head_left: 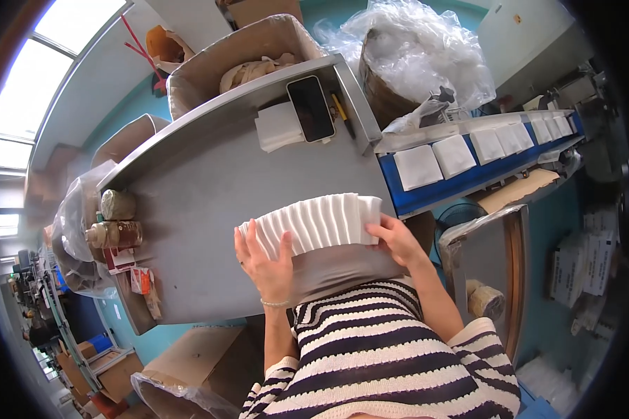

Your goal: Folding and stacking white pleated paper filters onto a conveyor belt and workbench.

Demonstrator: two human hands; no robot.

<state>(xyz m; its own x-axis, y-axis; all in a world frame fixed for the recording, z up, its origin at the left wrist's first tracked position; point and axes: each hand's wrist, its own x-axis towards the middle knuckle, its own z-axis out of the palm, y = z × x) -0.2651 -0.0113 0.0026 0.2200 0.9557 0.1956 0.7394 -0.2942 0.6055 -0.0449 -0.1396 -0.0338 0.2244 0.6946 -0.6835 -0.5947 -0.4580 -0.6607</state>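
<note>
A long row of folded white napkins [307, 225] stands on edge, fanned in pleats, near the front of the grey metal table [203, 202]. My left hand [267, 269] is closed around the left end, its fingers behind and thumb in front. At the right end my right hand [398, 242] grips the last napkins between thumb and fingers; some fingertips are hidden. Farther back lie a small flat stack of white napkins [277, 129], a dark-screened phone [311, 108] partly over it and a yellow-and-black pen [342, 115].
To the right, a blue conveyor belt [414, 200] carries several white napkin stacks. A raised metal rim [223, 93] edges the table's back. Tape rolls [119, 204] and a bottle [112, 234] stand at its left end. Behind are a cardboard box [189, 87] and clear plastic bags [426, 56].
</note>
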